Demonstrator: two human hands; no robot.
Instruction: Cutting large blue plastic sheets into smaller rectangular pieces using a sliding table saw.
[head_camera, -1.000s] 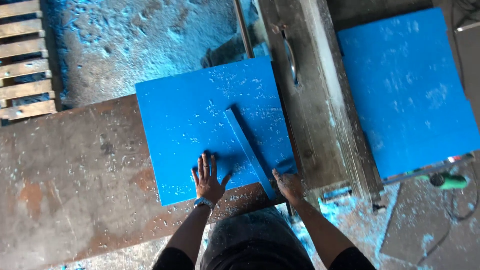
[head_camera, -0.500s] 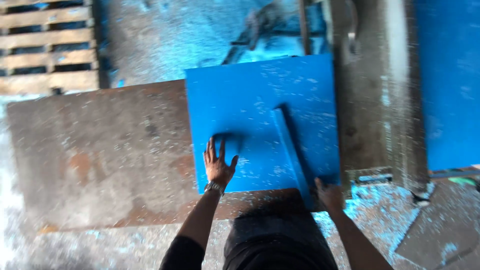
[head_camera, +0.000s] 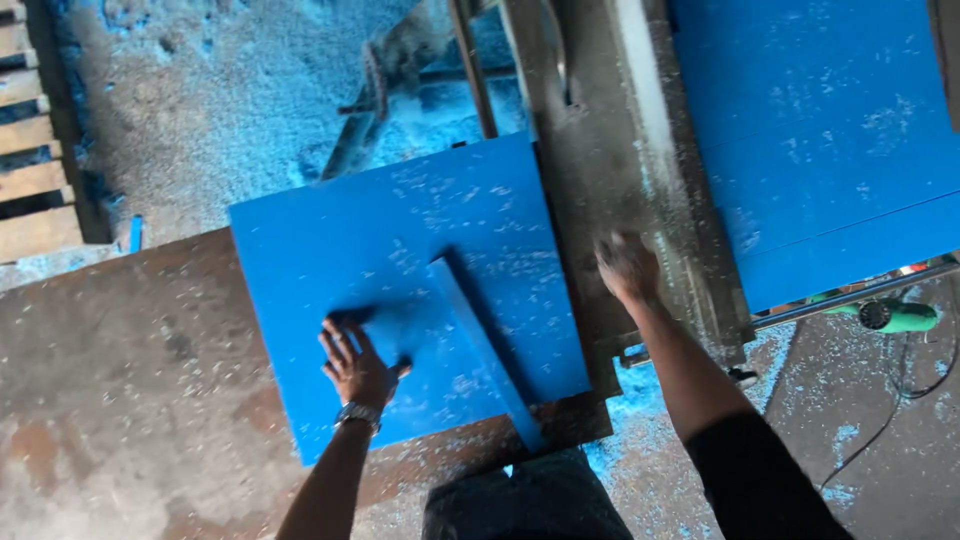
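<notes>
Since the earlier frame our right hand (head_camera: 627, 266) has left the near end of the strip (head_camera: 487, 350) and gone up onto the grey saw bed (head_camera: 640, 150); it is blurred, so we cannot tell how far open it is or whether it has hold of anything. Our left hand (head_camera: 355, 365) has stayed flat on the sheet (head_camera: 420, 260), fingers spread, pressing down and gripping nothing.

The sheet lies on the rusty worktop (head_camera: 130, 370), its right edge against the saw bed. The strip, 1 narrow blue piece, rests on top of the sheet, running from near its middle to past its near edge. A second blue panel (head_camera: 820, 130) lies on the far side of the saw bed, well apart, with a green tool (head_camera: 895, 316) just below it. Blue dust covers the floor (head_camera: 220, 110) beyond.

We judge the step in hand to be setting the sheet for a cut. The next move seems to call for 2 things: lifting the strip clear, and keeping the sheet square against the saw bed.
</notes>
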